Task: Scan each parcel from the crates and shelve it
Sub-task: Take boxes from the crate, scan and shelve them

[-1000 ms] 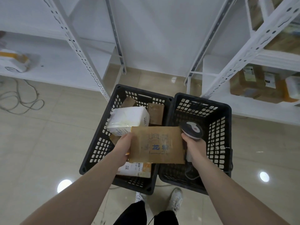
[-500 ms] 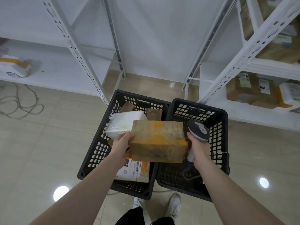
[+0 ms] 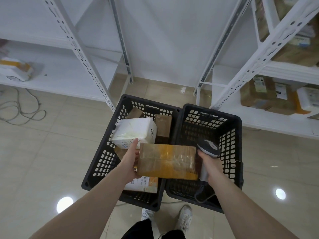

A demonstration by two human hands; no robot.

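Observation:
A brown cardboard parcel (image 3: 167, 161) wrapped in clear and yellow tape is held flat above two black crates. My left hand (image 3: 130, 160) grips its left end. My right hand (image 3: 209, 167) holds a grey handheld scanner (image 3: 208, 147) by its handle, right beside the parcel's right end. The left crate (image 3: 103, 152) holds a white foam box (image 3: 134, 131), small brown boxes (image 3: 163, 125) and a labelled parcel (image 3: 144, 184). The right crate (image 3: 231, 138) shows only the scanner's cable.
White metal shelves stand left (image 3: 57, 78) and right (image 3: 269, 118). The right shelves carry several parcels (image 3: 264, 95); a white parcel (image 3: 14, 69) lies on the left shelf. A loose cable (image 3: 22, 111) curls on the tiled floor. My shoes (image 3: 184, 216) are below the crates.
The parcel has been tipped over in my hands: its printed face turned away and a taped face now points up. Both hands kept their hold.

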